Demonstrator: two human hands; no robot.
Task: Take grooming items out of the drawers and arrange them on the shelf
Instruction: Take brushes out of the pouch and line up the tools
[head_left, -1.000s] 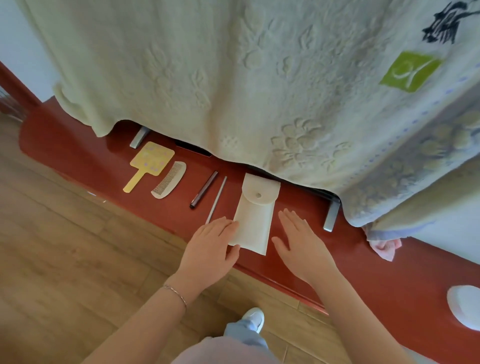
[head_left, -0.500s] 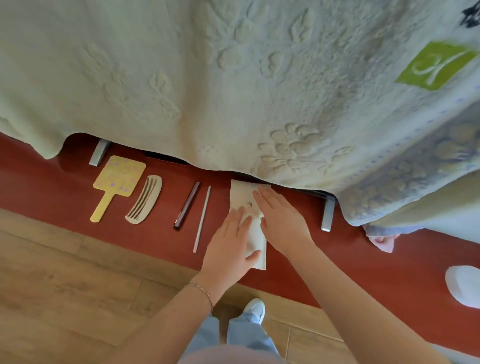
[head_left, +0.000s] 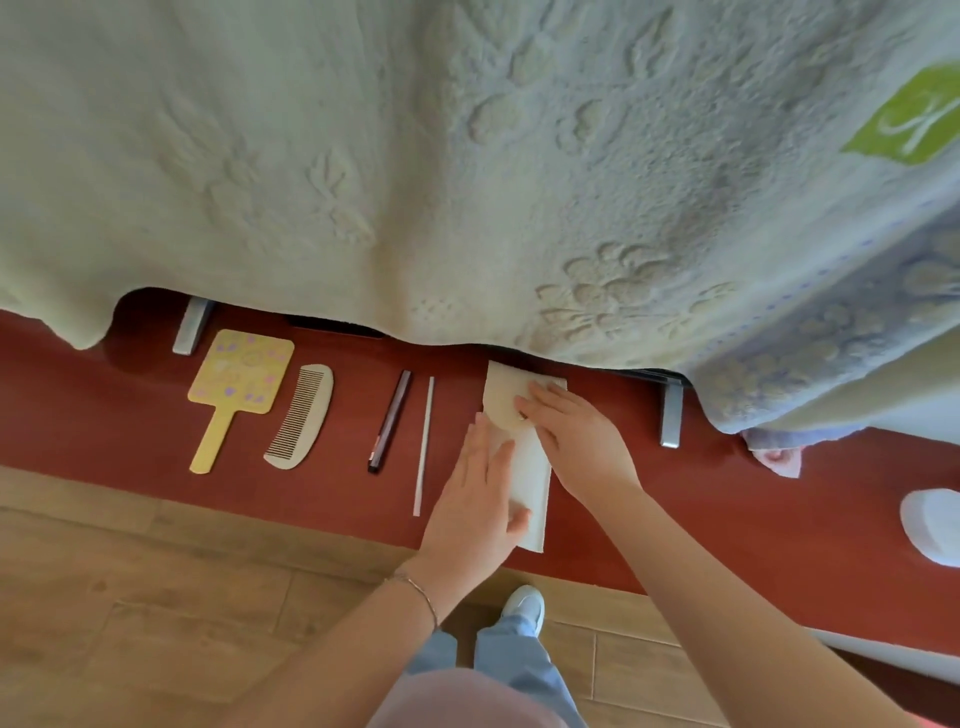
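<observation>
Both hands (head_left: 480, 499) now over pouch (head_left: 535, 483), top edge under blanket (head_left: 467, 171).

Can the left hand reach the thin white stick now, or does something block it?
Probably yes. The left hand lies flat on the white pouch, right beside the thin white stick, with only bare red shelf between.

Both hands, left (head_left: 475, 501) and right (head_left: 574, 441), press flat on the white pouch (head_left: 535, 467); comb (head_left: 301, 415) nearby.

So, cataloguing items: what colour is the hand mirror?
Yellow with pink and purple spots, head view.
</observation>
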